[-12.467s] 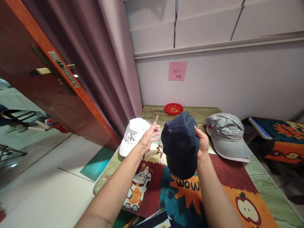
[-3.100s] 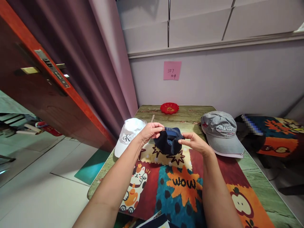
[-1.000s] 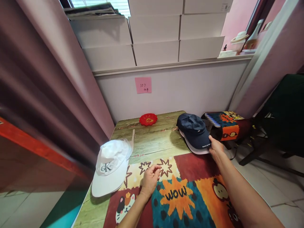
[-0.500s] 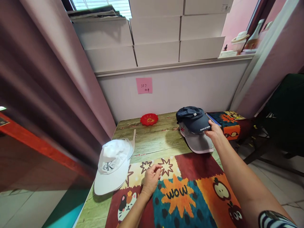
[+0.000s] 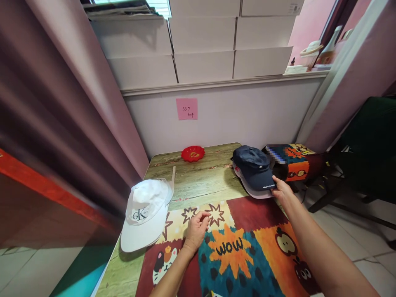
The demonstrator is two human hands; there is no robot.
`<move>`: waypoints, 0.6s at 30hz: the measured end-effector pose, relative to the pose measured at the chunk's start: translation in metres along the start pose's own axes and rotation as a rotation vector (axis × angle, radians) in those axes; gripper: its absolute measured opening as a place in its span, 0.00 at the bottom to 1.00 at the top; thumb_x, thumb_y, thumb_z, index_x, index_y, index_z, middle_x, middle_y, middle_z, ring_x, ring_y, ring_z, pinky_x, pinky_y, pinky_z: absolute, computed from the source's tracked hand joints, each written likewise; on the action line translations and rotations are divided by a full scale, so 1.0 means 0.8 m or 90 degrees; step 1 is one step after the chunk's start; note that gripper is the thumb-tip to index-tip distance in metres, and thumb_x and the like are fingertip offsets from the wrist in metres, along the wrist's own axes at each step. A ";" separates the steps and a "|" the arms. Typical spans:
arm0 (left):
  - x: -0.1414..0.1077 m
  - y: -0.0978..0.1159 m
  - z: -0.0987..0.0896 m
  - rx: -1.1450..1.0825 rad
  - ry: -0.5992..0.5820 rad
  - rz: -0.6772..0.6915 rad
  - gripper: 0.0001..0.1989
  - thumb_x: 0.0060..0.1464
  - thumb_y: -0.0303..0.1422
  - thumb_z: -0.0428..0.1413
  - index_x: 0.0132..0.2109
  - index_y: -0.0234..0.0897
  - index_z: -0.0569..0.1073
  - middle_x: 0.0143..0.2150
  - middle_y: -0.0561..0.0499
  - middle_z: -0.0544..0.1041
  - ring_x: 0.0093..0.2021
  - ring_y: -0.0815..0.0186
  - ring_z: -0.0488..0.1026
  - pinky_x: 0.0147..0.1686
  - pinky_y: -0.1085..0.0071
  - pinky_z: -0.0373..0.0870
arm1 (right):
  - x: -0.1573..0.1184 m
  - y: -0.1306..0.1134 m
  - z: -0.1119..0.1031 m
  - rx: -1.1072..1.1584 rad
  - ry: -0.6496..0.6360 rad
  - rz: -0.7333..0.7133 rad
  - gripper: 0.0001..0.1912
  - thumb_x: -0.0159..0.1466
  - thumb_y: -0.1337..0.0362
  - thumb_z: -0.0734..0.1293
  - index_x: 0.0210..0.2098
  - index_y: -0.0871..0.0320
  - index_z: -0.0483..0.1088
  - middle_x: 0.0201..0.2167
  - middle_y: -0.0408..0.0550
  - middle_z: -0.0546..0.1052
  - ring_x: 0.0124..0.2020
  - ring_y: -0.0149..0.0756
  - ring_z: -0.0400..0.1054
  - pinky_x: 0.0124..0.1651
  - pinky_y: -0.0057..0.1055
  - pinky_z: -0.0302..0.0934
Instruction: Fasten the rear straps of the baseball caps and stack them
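Observation:
My right hand grips the brim edge of a navy baseball cap at the table's right side. The navy cap rests over a light grey cap, whose brim shows beneath it. My left hand lies on the patterned mat, fingers loosely curled; whether anything is in them is hidden. On the left of the table sits a white cap with black letters on its front, its strap sticking out behind.
A red scalloped dish stands near the table's back edge. Beyond the right edge is a stool-like block in the same pattern, beside a dark chair. White boxes stack along the sill. A pink note sticks to the wall.
My right hand has lowered the navy cap towards me onto the grey cap, now covering more of it. The left hand stays in place on the mat.

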State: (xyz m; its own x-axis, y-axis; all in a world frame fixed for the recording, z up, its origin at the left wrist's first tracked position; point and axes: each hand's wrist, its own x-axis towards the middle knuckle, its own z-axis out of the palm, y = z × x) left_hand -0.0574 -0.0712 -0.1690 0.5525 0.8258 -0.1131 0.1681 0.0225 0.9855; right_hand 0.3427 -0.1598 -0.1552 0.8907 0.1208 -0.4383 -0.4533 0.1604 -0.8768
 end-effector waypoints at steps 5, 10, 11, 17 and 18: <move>-0.001 0.000 -0.001 0.005 -0.006 0.001 0.14 0.53 0.42 0.58 0.39 0.36 0.77 0.28 0.53 0.74 0.25 0.68 0.69 0.28 0.70 0.68 | 0.001 0.000 -0.017 -0.195 0.010 -0.086 0.09 0.59 0.62 0.71 0.37 0.61 0.73 0.40 0.57 0.80 0.43 0.48 0.77 0.46 0.48 0.74; 0.000 -0.005 -0.001 0.009 -0.003 0.008 0.15 0.53 0.43 0.58 0.40 0.36 0.77 0.30 0.52 0.74 0.27 0.67 0.70 0.29 0.70 0.69 | -0.014 -0.008 -0.029 -0.433 0.065 -0.289 0.36 0.53 0.53 0.75 0.58 0.60 0.69 0.69 0.67 0.59 0.70 0.65 0.51 0.70 0.62 0.44; 0.000 -0.006 -0.001 0.008 -0.002 0.008 0.15 0.53 0.43 0.58 0.40 0.36 0.77 0.30 0.52 0.74 0.27 0.67 0.70 0.29 0.70 0.69 | -0.019 -0.008 -0.025 -0.499 0.071 -0.360 0.41 0.55 0.48 0.73 0.63 0.60 0.65 0.70 0.67 0.56 0.71 0.64 0.49 0.70 0.61 0.42; 0.001 -0.009 -0.001 0.017 -0.007 0.016 0.14 0.54 0.43 0.57 0.40 0.37 0.77 0.31 0.51 0.75 0.28 0.66 0.71 0.29 0.70 0.69 | -0.040 -0.005 0.024 -0.733 -0.009 -0.522 0.61 0.54 0.31 0.67 0.70 0.69 0.51 0.67 0.74 0.61 0.68 0.65 0.55 0.67 0.57 0.48; 0.001 -0.010 -0.001 0.018 -0.006 0.018 0.14 0.54 0.43 0.57 0.40 0.37 0.77 0.31 0.51 0.75 0.28 0.66 0.71 0.29 0.70 0.69 | -0.041 -0.004 0.030 -0.752 -0.025 -0.505 0.63 0.52 0.30 0.68 0.70 0.69 0.49 0.66 0.75 0.61 0.67 0.66 0.56 0.66 0.57 0.49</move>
State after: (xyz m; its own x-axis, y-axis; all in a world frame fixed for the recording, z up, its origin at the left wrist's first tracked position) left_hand -0.0589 -0.0705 -0.1768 0.5656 0.8201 -0.0866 0.1747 -0.0165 0.9845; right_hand 0.3143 -0.1404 -0.1330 0.8805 0.4158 0.2275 0.4694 -0.6988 -0.5397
